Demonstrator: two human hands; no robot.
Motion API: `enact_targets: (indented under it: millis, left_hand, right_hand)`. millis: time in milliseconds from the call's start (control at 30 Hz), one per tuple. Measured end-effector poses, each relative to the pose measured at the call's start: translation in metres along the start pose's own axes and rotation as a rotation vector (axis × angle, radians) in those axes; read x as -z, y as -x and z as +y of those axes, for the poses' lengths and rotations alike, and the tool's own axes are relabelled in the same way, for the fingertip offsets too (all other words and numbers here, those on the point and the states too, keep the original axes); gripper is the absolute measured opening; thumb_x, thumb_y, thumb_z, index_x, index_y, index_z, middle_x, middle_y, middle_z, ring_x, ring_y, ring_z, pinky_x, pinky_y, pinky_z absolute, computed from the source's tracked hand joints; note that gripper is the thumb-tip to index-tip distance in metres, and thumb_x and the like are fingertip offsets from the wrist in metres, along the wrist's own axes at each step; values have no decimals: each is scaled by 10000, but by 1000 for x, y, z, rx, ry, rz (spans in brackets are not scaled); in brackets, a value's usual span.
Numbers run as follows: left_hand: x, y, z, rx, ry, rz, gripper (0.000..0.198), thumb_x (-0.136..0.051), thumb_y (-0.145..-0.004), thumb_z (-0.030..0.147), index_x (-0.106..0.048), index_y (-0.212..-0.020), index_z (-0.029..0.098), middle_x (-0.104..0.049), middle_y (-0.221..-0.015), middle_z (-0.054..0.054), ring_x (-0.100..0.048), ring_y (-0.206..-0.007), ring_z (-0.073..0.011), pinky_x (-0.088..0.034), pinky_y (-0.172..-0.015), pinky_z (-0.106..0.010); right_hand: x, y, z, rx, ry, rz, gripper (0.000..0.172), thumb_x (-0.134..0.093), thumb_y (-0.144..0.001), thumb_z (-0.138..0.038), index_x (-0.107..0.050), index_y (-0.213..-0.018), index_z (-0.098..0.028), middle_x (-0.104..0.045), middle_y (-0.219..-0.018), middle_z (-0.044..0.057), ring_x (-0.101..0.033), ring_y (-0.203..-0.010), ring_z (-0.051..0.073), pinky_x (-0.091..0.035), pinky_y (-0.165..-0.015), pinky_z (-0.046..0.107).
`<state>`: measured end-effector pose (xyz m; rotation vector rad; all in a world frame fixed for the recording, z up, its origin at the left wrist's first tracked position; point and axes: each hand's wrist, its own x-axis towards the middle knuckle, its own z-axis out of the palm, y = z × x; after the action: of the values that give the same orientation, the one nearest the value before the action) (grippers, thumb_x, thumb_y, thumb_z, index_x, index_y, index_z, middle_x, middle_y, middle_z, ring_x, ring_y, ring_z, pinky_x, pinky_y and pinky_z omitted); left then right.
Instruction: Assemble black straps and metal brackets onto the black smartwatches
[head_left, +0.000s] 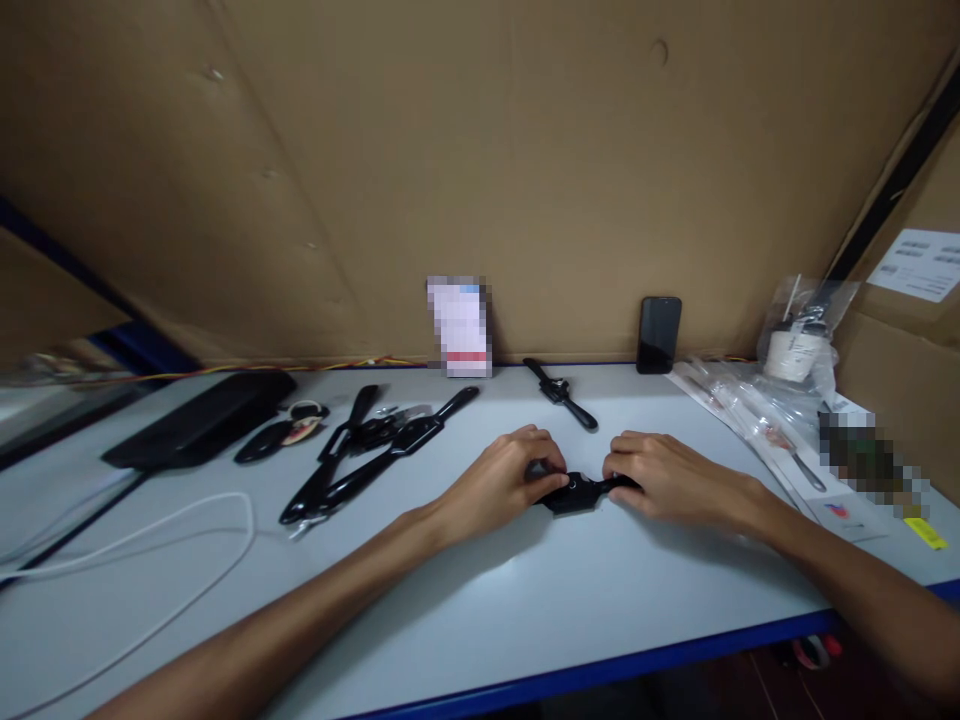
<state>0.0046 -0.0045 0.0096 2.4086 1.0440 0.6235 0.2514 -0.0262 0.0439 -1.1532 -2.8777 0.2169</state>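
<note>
A black spokeshave [576, 494] lies low over the table in front of me, held at both ends. My left hand [521, 468] is closed round its left handle, with the thumb against the middle body. On the other handle, the fingers of my right hand [651, 478] are closed too and hide most of it. Behind my hands, a second spokeshave [559, 392] lies on the table. To the left are two more black spokeshave bodies [415, 433], crossing at their near ends. Small black parts [373, 431] in clear plastic sit between these.
A lit phone [462, 325] and a dark phone [659, 336] lean on the cardboard wall. Left are a long black case [199, 422], a computer mouse [262, 441] and a white cable [247, 530]. Plastic packaging [750, 425] and a bagged white container [796, 352] stand right.
</note>
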Motion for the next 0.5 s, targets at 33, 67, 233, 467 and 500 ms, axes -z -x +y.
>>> enact_targets:
  millis: [33,67,233,467,500]
  left_hand:
    - [0,0,0,-1,-3,1,84,-653,-922,208,-714,-866,198,-699,-886,-32,-626,-890,-209,-487,-802,-345]
    - [-1,0,0,-5,-4,2,83,-651,-919,203,-713,-864,199,-700,-886,-31,-627,-888,-208,-489,-799,-341]
    - [-2,0,0,-6,-3,9,102,-632,-928,181,-711,-866,196,-699,-887,-36,-629,-886,-207,-492,-795,-343]
    - [-3,0,-1,13,-19,21,104,-622,-925,184,-680,-839,192,-684,-859,-29,-616,-868,-207,-478,-782,-350]
    - [-4,0,-1,13,-24,24,103,-618,-925,187,-673,-838,192,-680,-854,-28,-613,-866,-207,-476,-779,-350]
  right_hand:
    - [0,0,0,-2,3,-1,105,-613,-957,-188,-711,-957,-152,-677,-960,84,-614,-897,223,-435,-734,332]
    - [0,0,-1,-3,5,-3,102,-614,-957,-185,-710,-953,-150,-678,-960,86,-614,-902,224,-433,-734,331]
    - [1,0,-1,-1,6,-7,108,-607,-955,-177,-711,-943,-151,-683,-962,92,-617,-906,228,-438,-735,335]
    - [1,-1,-2,1,30,-15,126,-592,-963,-194,-711,-958,-155,-684,-971,97,-625,-914,237,-455,-745,343]
    - [1,-1,-2,1,32,-17,125,-592,-962,-191,-711,-961,-153,-685,-973,98,-626,-916,238,-457,-748,344]
